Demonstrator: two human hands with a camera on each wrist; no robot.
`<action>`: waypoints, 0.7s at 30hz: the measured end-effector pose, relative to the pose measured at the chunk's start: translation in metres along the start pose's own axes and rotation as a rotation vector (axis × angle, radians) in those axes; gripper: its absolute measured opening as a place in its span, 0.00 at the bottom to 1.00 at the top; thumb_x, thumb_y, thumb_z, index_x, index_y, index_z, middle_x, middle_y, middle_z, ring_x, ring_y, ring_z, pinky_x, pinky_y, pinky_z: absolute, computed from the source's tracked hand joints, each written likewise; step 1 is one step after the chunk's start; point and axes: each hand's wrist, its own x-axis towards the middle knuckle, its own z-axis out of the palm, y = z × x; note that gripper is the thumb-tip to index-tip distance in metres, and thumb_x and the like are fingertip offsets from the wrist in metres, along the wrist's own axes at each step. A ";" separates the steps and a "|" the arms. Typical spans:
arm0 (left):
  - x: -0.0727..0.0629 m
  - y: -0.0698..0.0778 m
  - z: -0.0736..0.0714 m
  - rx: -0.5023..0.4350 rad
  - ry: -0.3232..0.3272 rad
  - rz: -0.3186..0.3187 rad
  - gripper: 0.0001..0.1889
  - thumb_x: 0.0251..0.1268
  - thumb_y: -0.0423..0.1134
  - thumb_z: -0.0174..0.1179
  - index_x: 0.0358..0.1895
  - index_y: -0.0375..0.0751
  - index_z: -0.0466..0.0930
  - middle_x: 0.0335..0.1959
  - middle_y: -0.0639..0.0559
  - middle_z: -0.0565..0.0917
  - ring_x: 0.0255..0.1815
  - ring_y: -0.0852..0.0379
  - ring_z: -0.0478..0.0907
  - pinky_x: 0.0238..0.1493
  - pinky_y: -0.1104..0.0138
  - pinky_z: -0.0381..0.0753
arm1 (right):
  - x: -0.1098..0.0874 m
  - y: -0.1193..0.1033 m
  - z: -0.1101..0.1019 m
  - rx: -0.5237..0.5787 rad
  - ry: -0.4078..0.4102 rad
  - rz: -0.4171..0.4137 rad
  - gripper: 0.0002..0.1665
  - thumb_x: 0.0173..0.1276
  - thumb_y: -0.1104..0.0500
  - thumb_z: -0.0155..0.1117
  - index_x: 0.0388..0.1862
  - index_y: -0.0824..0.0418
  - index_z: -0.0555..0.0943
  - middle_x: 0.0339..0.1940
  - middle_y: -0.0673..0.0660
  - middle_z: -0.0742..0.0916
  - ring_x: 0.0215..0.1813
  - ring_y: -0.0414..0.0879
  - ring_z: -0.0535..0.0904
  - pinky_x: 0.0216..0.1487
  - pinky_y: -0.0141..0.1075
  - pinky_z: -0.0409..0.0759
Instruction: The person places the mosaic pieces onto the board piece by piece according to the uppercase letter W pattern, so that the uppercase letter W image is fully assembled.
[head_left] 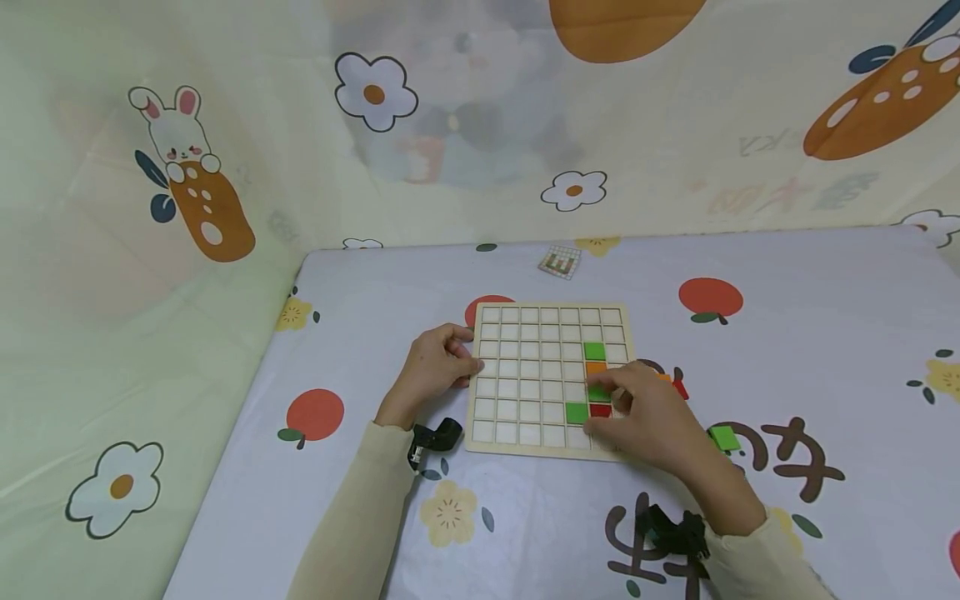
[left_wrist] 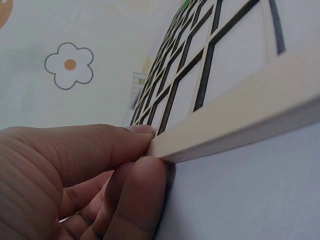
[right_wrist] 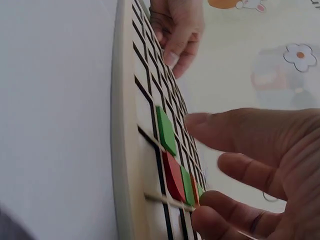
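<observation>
Worktop (head_left: 540, 533): we recorded a pale cloth over it, printed with fruit, yellow flowers and dark lettering. Cream sheet (head_left: 285, 108), rabbit-and-daisy print: hung beyond the far and left edges. Gridded card (head_left: 560, 262): lay just inside the far edge. Wooden grid board (head_left: 508, 389): lay flat, well in from the worktop's left edge; toward its right side we counted three green tiles (head_left: 577, 413), one orange tile (head_left: 596, 368), one red tile (head_left: 600, 411). Loose orange tile (head_left: 664, 378) and loose red tile (head_left: 681, 389): near the board's right edge, partly behind the right hand (head_left: 648, 417). Loose green tile (head_left: 724, 438): nearer the worktop's near edge. Black wrist gear (head_left: 442, 436): one piece per wrist. Left hand (head_left: 437, 361): pinched the board's left edge. Right hand: thumb and fingers parted, grasping nothing we could see, over the board's right side, covering some squares.
</observation>
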 end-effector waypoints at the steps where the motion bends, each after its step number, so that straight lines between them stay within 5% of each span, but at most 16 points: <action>1: 0.000 0.000 0.000 0.002 0.001 0.000 0.24 0.56 0.31 0.73 0.56 0.38 0.77 0.32 0.46 0.80 0.22 0.55 0.79 0.26 0.68 0.81 | -0.002 0.002 -0.002 -0.003 0.015 -0.009 0.30 0.50 0.58 0.81 0.54 0.62 0.84 0.40 0.57 0.81 0.37 0.48 0.73 0.32 0.38 0.71; 10: -0.001 0.000 0.000 -0.001 0.000 0.012 0.23 0.57 0.31 0.72 0.56 0.38 0.78 0.31 0.46 0.80 0.22 0.55 0.80 0.26 0.68 0.81 | -0.015 0.027 -0.029 -0.051 0.094 -0.004 0.36 0.53 0.56 0.80 0.61 0.62 0.79 0.51 0.62 0.80 0.46 0.55 0.75 0.43 0.47 0.78; 21: -0.001 -0.001 0.001 -0.007 0.003 0.027 0.22 0.57 0.31 0.72 0.55 0.38 0.78 0.31 0.46 0.80 0.22 0.55 0.80 0.26 0.68 0.81 | -0.024 0.058 -0.042 -0.114 0.102 0.047 0.27 0.53 0.58 0.80 0.51 0.65 0.84 0.44 0.59 0.82 0.38 0.50 0.74 0.31 0.34 0.73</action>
